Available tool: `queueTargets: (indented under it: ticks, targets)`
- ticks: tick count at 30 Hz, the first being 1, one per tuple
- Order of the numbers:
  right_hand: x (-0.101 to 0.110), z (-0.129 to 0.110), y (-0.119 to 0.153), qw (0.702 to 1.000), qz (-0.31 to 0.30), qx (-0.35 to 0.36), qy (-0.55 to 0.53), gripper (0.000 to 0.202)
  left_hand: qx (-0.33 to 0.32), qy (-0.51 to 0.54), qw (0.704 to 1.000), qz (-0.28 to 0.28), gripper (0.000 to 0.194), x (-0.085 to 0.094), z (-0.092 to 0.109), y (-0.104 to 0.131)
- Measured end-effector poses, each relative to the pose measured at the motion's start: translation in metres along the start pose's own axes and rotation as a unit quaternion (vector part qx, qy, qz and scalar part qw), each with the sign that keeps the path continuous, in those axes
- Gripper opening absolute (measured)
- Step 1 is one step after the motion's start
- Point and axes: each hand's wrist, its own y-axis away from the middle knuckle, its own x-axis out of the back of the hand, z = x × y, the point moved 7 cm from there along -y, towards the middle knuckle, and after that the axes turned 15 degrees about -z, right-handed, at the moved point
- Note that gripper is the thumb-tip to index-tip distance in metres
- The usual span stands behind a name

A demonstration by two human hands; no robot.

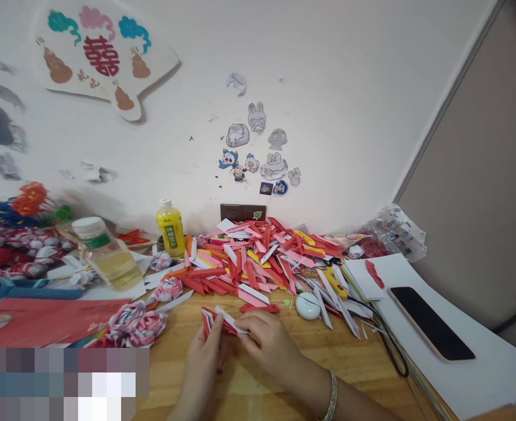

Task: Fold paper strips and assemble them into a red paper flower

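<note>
Both hands are together above the wooden table (258,386), in front of a heap of folded paper strips (249,257) in red, pink, white and yellow. My left hand (205,356) pinches a red and white folded paper piece (207,318) between thumb and fingers. A white folded paper strip (229,320) with red beneath it reaches from there to my right hand (267,342), whose thumb and fingertips grip its end. Whether the two pieces are joined is hard to see. Just behind my right hand lies a red folded strip (262,308).
A white oval case (308,306) sits by the heap. A phone (431,321) lies on white sheets at right, near a black cable (392,345). A yellow-capless-looking drink bottle (170,228), a jar of yellowish liquid (109,257) and braided red-white bundles (141,324) stand left.
</note>
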Motion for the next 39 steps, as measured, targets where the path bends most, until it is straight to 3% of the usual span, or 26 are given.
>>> queueTargets:
  ticks: [6, 8, 13, 18, 26, 30, 34, 37, 39]
  targets:
    - [0.016, 0.025, -0.001, 0.988, 0.056, -0.130, -0.061, 0.018, 0.000, 0.014, 1.000, -0.017, 0.044, 0.002, -0.003, -0.002]
    - [0.014, 0.030, -0.003, 0.986, 0.039, -0.146, -0.072, 0.024, 0.001, 0.011, 1.000, -0.017, 0.043, 0.003, -0.004, -0.004]
    - [-0.004, 0.020, -0.007, 0.991, -0.087, -0.084, 0.054, 0.017, 0.014, -0.017, 1.000, -0.014, 0.044, 0.003, -0.006, -0.002]
    - [-0.015, 0.024, -0.003, 0.966, -0.147, -0.086, 0.197, 0.011, 0.028, -0.049, 0.998, -0.019, 0.047, -0.001, -0.003, 0.002]
    - [-0.018, 0.012, -0.006, 0.942, -0.159, 0.034, 0.294, 0.012, 0.040, -0.043, 0.998, -0.026, 0.048, 0.001, -0.010, 0.000]
    - [-0.019, 0.018, -0.005, 0.933, -0.153, 0.040, 0.323, 0.007, 0.037, -0.034, 0.998, -0.028, 0.044, 0.001, -0.010, -0.001]
    - [-0.008, 0.029, -0.005, 0.957, -0.115, -0.031, 0.263, 0.008, 0.033, -0.033, 0.998, -0.034, 0.048, 0.001, -0.009, -0.004]
    - [0.008, 0.027, -0.007, 0.988, -0.050, -0.101, 0.104, 0.014, 0.026, -0.034, 0.998, -0.037, 0.049, 0.001, -0.007, -0.005]
    - [0.012, 0.022, -0.008, 0.991, -0.025, -0.129, -0.015, 0.015, 0.018, -0.036, 0.999, -0.036, 0.048, 0.000, -0.005, -0.004]
